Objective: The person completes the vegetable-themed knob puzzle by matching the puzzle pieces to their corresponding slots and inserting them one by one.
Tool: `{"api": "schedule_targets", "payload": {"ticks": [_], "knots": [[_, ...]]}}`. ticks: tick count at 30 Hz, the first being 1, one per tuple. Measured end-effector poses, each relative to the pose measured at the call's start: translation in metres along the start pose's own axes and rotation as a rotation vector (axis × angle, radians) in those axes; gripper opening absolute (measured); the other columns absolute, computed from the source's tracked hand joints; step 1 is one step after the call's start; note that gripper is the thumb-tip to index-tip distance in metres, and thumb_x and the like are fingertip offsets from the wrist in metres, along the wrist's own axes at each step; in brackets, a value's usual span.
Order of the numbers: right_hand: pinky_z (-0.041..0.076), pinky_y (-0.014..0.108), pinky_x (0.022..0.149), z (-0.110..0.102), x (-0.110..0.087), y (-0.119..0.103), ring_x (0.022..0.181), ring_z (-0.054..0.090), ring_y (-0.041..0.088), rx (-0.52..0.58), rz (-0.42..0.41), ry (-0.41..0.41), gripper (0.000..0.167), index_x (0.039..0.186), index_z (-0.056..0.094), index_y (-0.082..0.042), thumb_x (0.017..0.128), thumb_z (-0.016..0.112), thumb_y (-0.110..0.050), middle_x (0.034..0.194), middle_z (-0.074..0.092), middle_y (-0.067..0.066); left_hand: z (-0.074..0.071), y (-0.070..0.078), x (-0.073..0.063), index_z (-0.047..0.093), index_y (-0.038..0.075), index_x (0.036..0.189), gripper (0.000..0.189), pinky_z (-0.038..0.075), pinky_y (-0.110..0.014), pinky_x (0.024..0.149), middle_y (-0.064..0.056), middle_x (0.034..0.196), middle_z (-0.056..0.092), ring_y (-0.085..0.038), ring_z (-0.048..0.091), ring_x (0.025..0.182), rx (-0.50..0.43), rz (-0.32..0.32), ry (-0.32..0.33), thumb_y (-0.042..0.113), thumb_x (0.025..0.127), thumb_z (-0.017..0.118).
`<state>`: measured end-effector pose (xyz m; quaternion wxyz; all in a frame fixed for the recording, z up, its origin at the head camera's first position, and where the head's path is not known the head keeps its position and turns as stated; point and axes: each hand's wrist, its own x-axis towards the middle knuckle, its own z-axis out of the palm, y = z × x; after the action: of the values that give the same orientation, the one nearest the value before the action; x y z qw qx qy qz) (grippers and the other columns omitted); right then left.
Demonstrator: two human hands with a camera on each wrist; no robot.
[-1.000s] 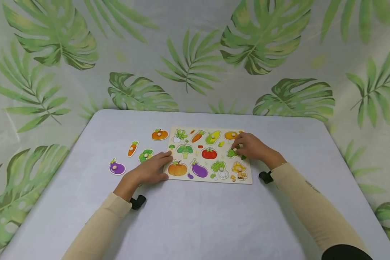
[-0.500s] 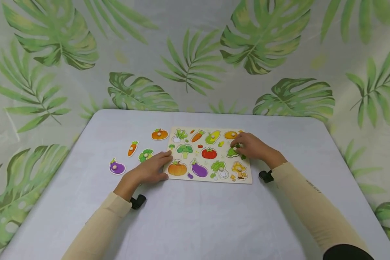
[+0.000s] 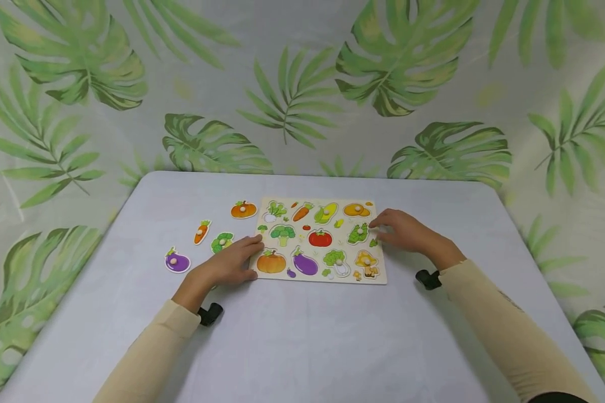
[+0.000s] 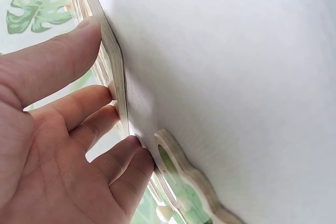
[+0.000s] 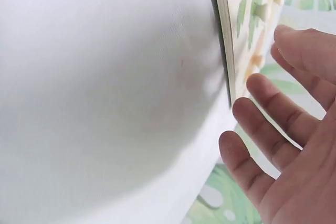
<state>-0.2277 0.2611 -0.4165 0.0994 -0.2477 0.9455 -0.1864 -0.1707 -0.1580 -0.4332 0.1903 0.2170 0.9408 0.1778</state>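
Observation:
A wooden vegetable puzzle board (image 3: pixel 343 279) lies in the middle of the white table. My left hand (image 3: pixel 229 262) rests against its left edge; in the left wrist view the thumb (image 4: pixel 79 51) and fingertips touch the board's side. Over the board's right edge, my right hand (image 3: pixel 408 232) hovers with fingers spread and holds nothing. Nearest to it is a knobbed green vegetable piece (image 3: pixel 358 234), lying in the board. Knobbed corn (image 3: pixel 326 212), potato (image 3: pixel 355 210), bok choy (image 3: pixel 336 263) and mushroom (image 3: pixel 367 264) pieces also sit in the board.
Left of the board lie loose knobbed pieces: a pumpkin (image 3: pixel 243 210), a carrot (image 3: pixel 201 232), a leafy green vegetable (image 3: pixel 222 242) partly behind my left hand, and an eggplant (image 3: pixel 177 261). A leaf-patterned cloth (image 3: pixel 302 157) hangs behind the table (image 3: pixel 302 347).
My right hand has let go of the green vegetable piece's knob and drawn back to the right, its fingers opening. The left hand stays at the board's edge. The head view shifts slightly.

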Motion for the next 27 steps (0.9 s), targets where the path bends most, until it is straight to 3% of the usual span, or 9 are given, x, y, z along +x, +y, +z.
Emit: {"api": "schedule_targets", "payload": {"ticks": [16,21,27], "knots": [[0.045,0.061,0.104,-0.032,-0.065,0.020,0.120,0.055,0.041,-0.093,0.017,0.091,0.029,0.119,0.069,-0.002,0.091,0.067,-0.007,0.123,0.064,0.020,0.002,-0.001,-0.002,0.039,0.007,0.152,0.071,0.027,-0.052,0.124,-0.009,0.165,0.027,-0.036,0.025,0.153,-0.009,0.014,0.013,0.021,0.090,0.071],[0.048,0.061,0.100,-0.033,-0.089,0.032,0.116,0.058,0.041,-0.095,0.005,0.116,0.028,0.117,0.069,-0.002,0.089,0.068,-0.004,0.119,0.066,0.019,0.003,-0.001,-0.003,0.039,0.008,0.152,0.071,0.028,-0.051,0.124,-0.008,0.165,0.027,-0.035,0.025,0.153,-0.001,0.005,0.008,0.022,0.090,0.071],[0.049,0.059,0.097,-0.027,-0.108,0.044,0.116,0.059,0.040,-0.059,0.021,0.084,0.028,0.115,0.071,-0.005,0.087,0.067,0.000,0.119,0.067,0.016,0.001,-0.002,-0.003,0.039,0.007,0.152,0.071,0.028,-0.051,0.123,-0.008,0.165,0.027,-0.035,0.026,0.152,0.001,0.013,0.015,0.022,0.090,0.071]]}}
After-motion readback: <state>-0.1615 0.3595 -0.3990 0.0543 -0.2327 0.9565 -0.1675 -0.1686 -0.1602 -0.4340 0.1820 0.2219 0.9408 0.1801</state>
